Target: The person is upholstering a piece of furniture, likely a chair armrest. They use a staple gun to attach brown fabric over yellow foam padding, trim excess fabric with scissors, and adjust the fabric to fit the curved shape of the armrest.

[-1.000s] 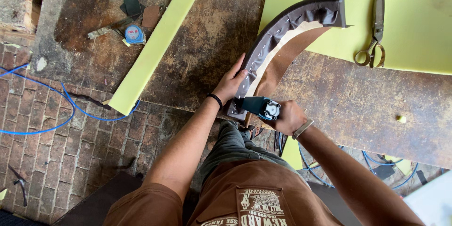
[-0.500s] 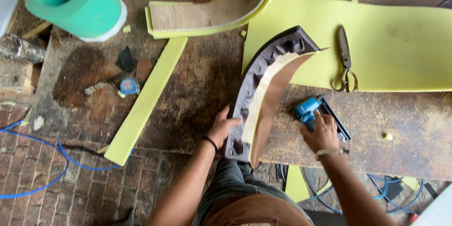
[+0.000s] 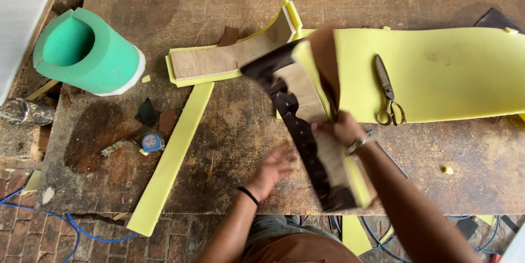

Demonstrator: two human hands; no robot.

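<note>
Right hand: the right hand (image 3: 342, 130) has its grip closed on the upper edge of a curved panel (image 3: 306, 126), fingers wrapped over its wooden face; a metal bracelet sits at the wrist.
Left hand: the left hand (image 3: 272, 169) hovers just left of the panel, fingers spread and blurred, its grip apart and closed on nothing; a dark band circles the wrist.
Curved panel: a long arched piece, dark scalloped covering along one edge, bare wood in the middle, yellow foam on the far side; it lies tilted across the front half of the counter (image 3: 229, 148), its lower end at the front edge, its upper end blurred.
Beside it: a second curved piece (image 3: 229, 58) with a wood face and yellow foam rim lies flat further back, just touching the panel's upper end.
Right of the panel: a broad yellow foam sheet (image 3: 448, 71) carries a pair of scissors (image 3: 387, 90).
Left of the panel: a long yellow foam strip (image 3: 174, 153) runs diagonally off the front edge; a small blue tape measure (image 3: 151, 142) sits near it.
Far left: a green foam roll (image 3: 87, 52) lies on the back corner.
Below: blue cable (image 3: 71, 224) trails over the brick floor.
</note>
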